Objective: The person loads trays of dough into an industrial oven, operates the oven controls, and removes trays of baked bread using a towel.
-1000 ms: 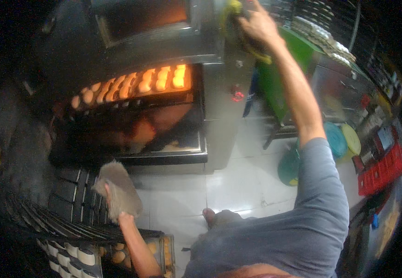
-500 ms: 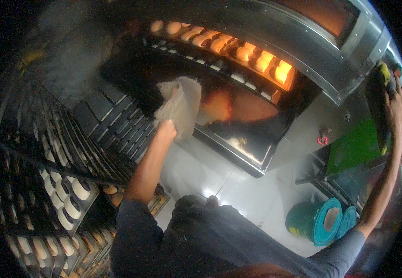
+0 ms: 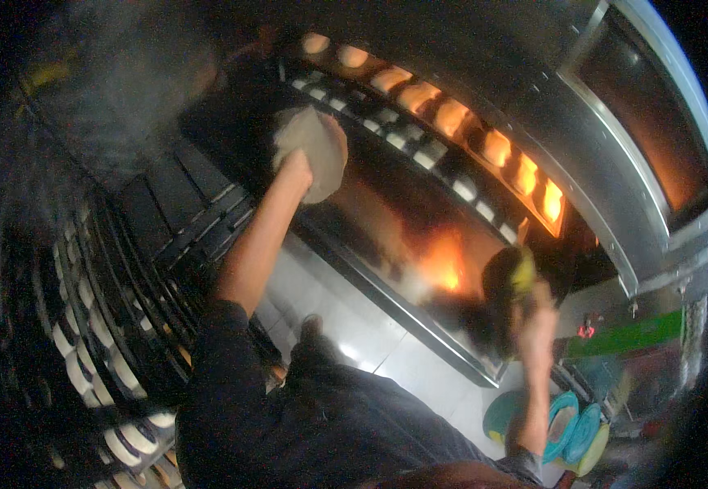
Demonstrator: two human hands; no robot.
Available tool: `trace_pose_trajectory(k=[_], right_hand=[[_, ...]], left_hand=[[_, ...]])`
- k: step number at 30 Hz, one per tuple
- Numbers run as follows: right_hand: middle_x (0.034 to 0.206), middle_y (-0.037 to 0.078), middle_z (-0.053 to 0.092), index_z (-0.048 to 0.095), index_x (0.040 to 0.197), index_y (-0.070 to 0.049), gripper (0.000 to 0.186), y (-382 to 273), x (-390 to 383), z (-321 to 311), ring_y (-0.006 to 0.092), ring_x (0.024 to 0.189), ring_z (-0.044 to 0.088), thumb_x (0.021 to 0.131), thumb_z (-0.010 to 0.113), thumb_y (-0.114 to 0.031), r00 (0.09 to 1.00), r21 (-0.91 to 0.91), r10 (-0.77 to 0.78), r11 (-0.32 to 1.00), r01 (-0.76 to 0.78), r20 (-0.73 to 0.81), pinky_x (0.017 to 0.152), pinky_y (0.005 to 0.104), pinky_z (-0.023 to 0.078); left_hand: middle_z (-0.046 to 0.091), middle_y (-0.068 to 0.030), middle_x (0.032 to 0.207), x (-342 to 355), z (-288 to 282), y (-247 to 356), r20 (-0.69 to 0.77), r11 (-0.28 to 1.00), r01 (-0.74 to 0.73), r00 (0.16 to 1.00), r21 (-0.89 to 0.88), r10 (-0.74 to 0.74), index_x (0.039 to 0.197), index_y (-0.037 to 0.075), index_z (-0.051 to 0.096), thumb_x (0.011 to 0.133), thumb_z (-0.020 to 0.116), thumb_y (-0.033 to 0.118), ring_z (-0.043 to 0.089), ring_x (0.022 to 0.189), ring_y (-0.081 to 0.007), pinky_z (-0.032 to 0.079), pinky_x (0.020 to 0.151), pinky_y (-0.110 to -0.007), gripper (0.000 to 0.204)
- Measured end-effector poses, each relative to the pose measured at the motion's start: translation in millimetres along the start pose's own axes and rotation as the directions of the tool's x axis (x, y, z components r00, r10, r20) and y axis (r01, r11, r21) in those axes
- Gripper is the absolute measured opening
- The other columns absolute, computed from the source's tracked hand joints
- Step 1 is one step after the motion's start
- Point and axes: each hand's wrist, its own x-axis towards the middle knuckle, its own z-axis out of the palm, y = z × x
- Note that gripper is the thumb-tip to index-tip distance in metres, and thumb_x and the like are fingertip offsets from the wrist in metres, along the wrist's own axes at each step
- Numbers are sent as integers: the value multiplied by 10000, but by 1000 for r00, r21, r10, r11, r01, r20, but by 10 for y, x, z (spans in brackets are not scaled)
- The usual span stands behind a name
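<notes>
My left hand (image 3: 294,169) is closed round a crumpled beige cloth (image 3: 321,151), held over the left part of the lowered oven door (image 3: 354,191). On the right, my right hand (image 3: 538,318) is smeared by motion. It grips a dark cloth pad (image 3: 499,285) with yellow-green trim, in front of the door's right end. Beyond both hands, the oven mouth shows a row of bread rolls (image 3: 452,118) on a tray, lit orange from the right. Nearer than them runs a row of small pale pieces (image 3: 407,138), too blurred to name. The door's dark glass reflects an orange glow.
A dark rack (image 3: 117,310) with trays of pale rolls (image 3: 130,440) stands close on my left. The oven's steel front (image 3: 615,138) curves along the upper right. Teal bins (image 3: 562,420) stand on the tiled floor (image 3: 419,367) at lower right, below a green panel (image 3: 639,334).
My right hand has swung left and down with the dark pad, from beside the oven to the door's right end. The left hand with the cloth has moved slightly up. The view has turned.
</notes>
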Motion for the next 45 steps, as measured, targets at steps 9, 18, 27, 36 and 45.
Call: trace_pose_trajectory(k=[9, 18, 27, 36, 45], right_hand=[[1319, 256, 516, 449, 1355, -8, 622, -792, 62, 1039, 422, 1196, 506, 832, 653, -276, 913, -150, 142, 985, -90, 382, 1030, 467, 407], [1396, 254, 455, 385, 1425, -19, 671, -916, -23, 1057, 410, 1272, 450, 834, 636, -214, 903, -176, 147, 981, -81, 405, 1081, 454, 357], [1359, 270, 486, 375, 1416, 35, 706, -1026, -63, 1061, 418, 1229, 494, 817, 654, -213, 910, -142, 154, 984, -106, 385, 1071, 456, 368], [1374, 284, 462, 380, 1414, 27, 664, -896, 9, 965, 424, 1242, 478, 870, 605, -280, 869, -145, 25, 988, 54, 494, 1059, 451, 389], [1257, 275, 538, 530, 1250, 82, 596, -662, -106, 858, 410, 1162, 522, 893, 596, -391, 834, -112, -305, 912, 395, 460, 1027, 455, 407]], left_hand=[[655, -23, 1075, 1064, 322, 1016, 29, 667, -351, 896, 657, 442, 1115, 133, 616, 912, 464, 452, 613, 1008, -199, 484, 947, -370, 408], [614, -32, 1162, 1626, 825, 917, 128, 528, -384, 880, 757, 457, 1202, 120, 568, 941, 456, 440, 575, 1064, -205, 455, 966, -369, 428], [574, -41, 1248, 1417, 589, 783, 135, 470, -408, 848, 783, 512, 1289, 107, 519, 970, 448, 428, 538, 1120, -211, 426, 985, -369, 458], [532, -52, 1349, 209, 504, 177, 239, 379, -614, 691, 693, 682, 1370, 119, 475, 981, 444, 440, 493, 1212, -236, 381, 1044, -410, 505], [551, -217, 1268, -1443, -463, -668, 330, -261, -223, 377, 939, 866, 1313, 7, 499, 966, 423, 508, 496, 1213, -342, 343, 1063, -391, 614]])
